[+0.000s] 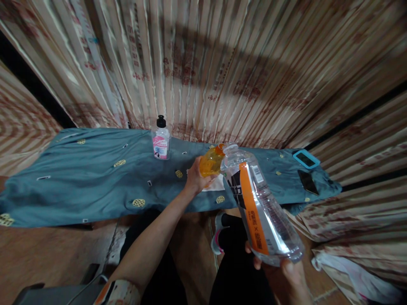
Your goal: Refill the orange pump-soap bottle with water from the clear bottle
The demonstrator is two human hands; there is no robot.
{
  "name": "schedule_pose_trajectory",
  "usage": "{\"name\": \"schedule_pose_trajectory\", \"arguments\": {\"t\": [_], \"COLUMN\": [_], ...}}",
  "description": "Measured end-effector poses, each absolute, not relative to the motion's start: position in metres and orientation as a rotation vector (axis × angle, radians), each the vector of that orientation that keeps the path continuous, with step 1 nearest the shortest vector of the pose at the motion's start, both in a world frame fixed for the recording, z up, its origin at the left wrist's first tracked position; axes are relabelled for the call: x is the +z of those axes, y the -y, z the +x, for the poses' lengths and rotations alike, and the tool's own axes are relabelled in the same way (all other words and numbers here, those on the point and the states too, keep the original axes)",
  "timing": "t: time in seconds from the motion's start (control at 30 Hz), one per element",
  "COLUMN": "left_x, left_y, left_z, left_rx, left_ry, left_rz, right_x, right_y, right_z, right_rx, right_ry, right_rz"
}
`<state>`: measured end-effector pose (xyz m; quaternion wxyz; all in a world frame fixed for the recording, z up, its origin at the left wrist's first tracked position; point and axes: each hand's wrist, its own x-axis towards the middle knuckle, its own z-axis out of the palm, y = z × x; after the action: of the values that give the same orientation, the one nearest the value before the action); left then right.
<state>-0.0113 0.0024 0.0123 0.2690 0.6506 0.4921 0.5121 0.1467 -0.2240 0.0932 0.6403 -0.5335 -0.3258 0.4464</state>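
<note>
Probably home: pleated curtains (pixel 203 72), cloth-covered table (pixel 98 178), tiled floor (pixel 63 250).

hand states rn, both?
Left hand: closed around the small yellow bottle.
Right hand: holding the large clear bottle near its base, the bottle tilted.

Dim, uneven light; upper right corner darkened. A broad shadow is cast across the curtain (pixel 203 97). Glare is caught on the clear bottle (pixel 262 209). Edges are stretched, detail softened.
</note>
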Motion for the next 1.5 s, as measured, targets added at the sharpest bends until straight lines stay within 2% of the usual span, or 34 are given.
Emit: {"name": "schedule_pose_trajectory", "arguments": {"t": [0.27,0.77,1.5], "left_x": [0.014,0.017,0.016], "left_y": [-0.002,-0.001,-0.002], "left_z": [-0.01,-0.011,-0.009], "left_rx": [1.399,1.354,1.346], "left_ry": [-1.324,-1.351,-1.359], "left_rz": [1.73,1.726,1.654], "right_x": [0.093,0.076,0.092], "right_y": [0.224,0.227,0.224], "right_z": [0.146,0.153,0.145], "right_rx": [1.036,0.987,1.014], "right_ry": [0.615,0.702,0.688], "right_rz": [-1.214,-1.183,-1.176]}}
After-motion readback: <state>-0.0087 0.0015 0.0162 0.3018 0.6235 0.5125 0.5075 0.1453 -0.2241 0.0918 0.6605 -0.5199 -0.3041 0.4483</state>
